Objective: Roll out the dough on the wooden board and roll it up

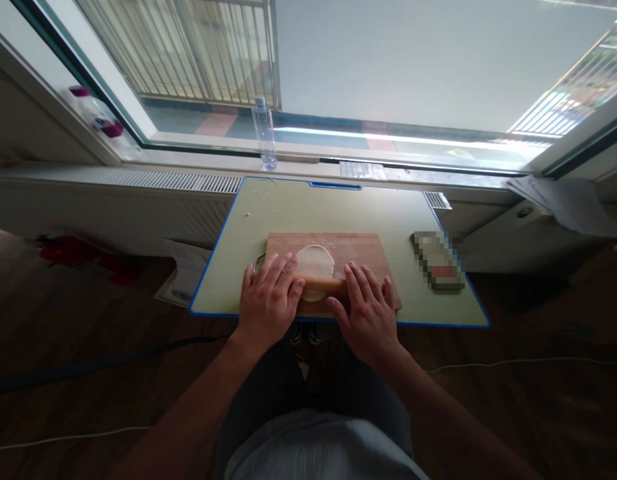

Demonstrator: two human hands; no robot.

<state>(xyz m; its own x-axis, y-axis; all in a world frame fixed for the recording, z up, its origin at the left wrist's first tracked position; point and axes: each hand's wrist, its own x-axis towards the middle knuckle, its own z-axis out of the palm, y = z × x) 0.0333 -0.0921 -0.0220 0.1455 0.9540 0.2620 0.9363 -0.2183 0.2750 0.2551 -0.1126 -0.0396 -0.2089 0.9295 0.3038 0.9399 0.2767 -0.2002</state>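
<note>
A round, flat sheet of dough (314, 260) lies on a wooden cutting board (356, 250), with a wooden rolling pin (320, 286) across its nearer part. My left hand (271, 293) rests on the pin's left end, fingers stretched forward over it and thumb at the dough's edge. On the right end lies my right hand (366, 303), open too, its fingers extended and thumb apart. Both hands press on the pin from above without wrapping round it; its ends are hidden under them. Flour dusts the board beyond the dough.
The board sits on a pale folding table (388, 207) with a blue rim. A pixelated phone-like object (438, 260) lies at its right. A clear bottle (264, 133) stands on the windowsill, another bottle (98, 113) farther left. Papers (563, 197) hang at the right.
</note>
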